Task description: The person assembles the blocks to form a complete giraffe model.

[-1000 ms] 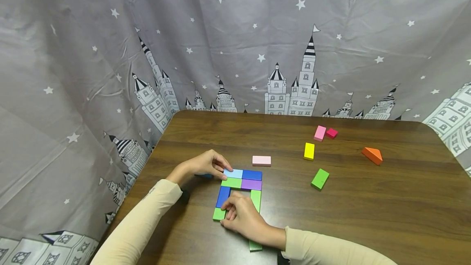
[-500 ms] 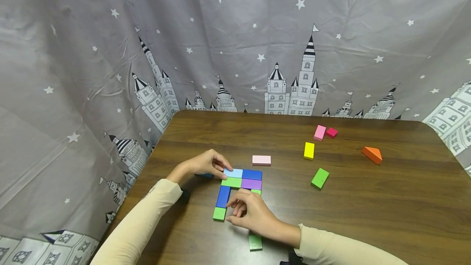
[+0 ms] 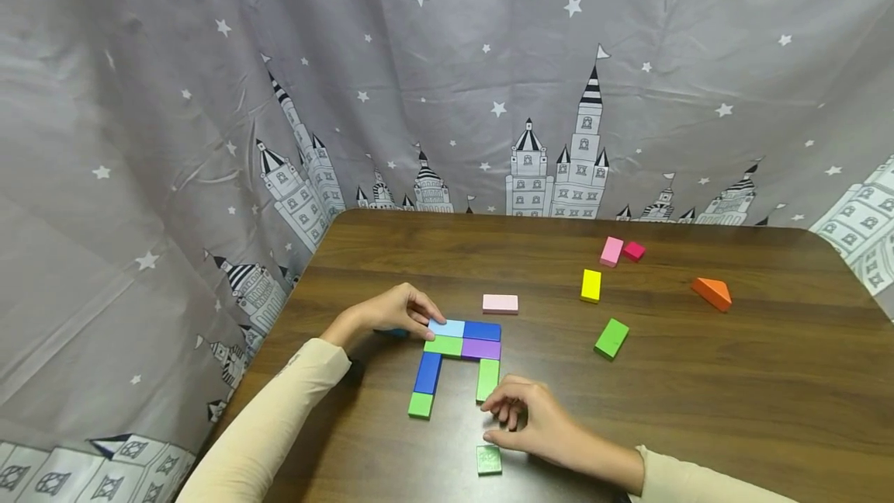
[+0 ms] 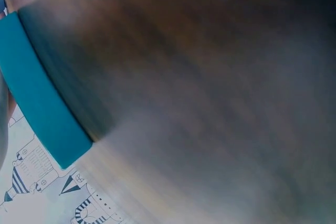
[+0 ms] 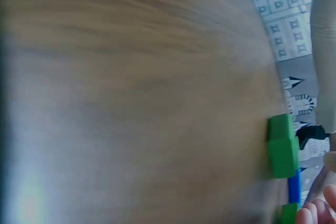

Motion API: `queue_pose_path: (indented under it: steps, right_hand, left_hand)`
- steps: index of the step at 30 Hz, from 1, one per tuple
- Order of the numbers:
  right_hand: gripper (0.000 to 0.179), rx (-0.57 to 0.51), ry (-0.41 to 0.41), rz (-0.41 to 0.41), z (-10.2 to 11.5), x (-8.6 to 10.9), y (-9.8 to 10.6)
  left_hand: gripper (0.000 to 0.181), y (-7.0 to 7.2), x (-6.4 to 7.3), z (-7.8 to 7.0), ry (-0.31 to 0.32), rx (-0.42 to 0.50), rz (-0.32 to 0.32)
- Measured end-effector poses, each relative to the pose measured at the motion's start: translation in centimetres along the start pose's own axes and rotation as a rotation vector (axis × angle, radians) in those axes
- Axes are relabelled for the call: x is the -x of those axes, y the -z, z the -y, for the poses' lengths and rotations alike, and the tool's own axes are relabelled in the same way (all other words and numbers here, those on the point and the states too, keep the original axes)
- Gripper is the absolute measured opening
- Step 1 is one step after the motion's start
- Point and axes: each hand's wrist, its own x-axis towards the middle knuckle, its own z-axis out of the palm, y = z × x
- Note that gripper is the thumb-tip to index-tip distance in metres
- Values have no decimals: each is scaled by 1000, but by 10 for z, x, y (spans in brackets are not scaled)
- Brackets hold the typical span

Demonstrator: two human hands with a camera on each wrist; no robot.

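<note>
Flat on the table lies an arrangement of wooden blocks. Light blue (image 3: 450, 328) and dark blue (image 3: 482, 331) blocks top it, over a green block (image 3: 443, 345) and a purple block (image 3: 481, 349). Its left leg is a blue block (image 3: 428, 372) with a small green block (image 3: 421, 405) below; a green block (image 3: 487, 379) forms the right leg. My left hand (image 3: 398, 310) pinches the light blue block's left end between thumb and finger. My right hand (image 3: 534, 421), fingers loosely bent and holding nothing, hovers between the right leg and a separate small green block (image 3: 489, 459).
Partly behind my left hand is a teal-blue block (image 4: 44, 90). A pale pink block (image 3: 500, 303) lies beyond the arrangement. Toward the right are yellow (image 3: 590, 286), green (image 3: 611, 339), pink (image 3: 611, 251) and red (image 3: 634, 251) blocks and an orange triangular block (image 3: 712, 293). A grey curtain (image 3: 447, 60) hangs behind.
My right hand has moved right, away from the left leg's small green block, uncovering the right leg and the separate green block. My left hand has stayed in place.
</note>
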Motion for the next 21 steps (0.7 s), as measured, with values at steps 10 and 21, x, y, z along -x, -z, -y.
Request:
queue_pose_path:
  steps: [10, 21]
  right_hand:
    - [31, 23, -20, 56, -6, 25, 1]
    - [36, 64, 2, 94, -9, 27, -1]
  left_hand:
    - [25, 1, -1, 1, -2, 6, 4]
    - [25, 0, -1, 0, 3, 9, 5]
